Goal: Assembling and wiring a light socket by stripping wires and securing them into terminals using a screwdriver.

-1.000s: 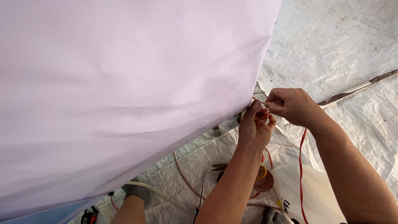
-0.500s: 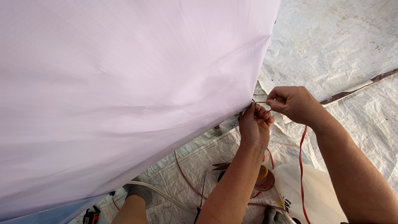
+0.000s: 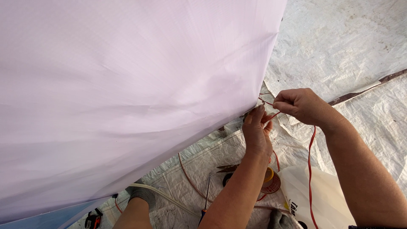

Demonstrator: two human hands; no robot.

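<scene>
My left hand (image 3: pixel 257 132) is closed, fingers pinching the corner of the stretched pale fabric sheet (image 3: pixel 135 85) to keep it taut at the tie point. My right hand (image 3: pixel 299 104) is fisted around the red cord (image 3: pixel 310 144), pulling it tight beside the corner; the slack trails down over the woven tarpaulin (image 3: pixel 339 42).

Both forearms are seen bare to the elbow; no sleeves, gloves, rings or watch are observed on the left hand (image 3: pixel 257 133) or right hand (image 3: pixel 299 106). Grey socks (image 3: pixel 142 194) are worn.
</scene>
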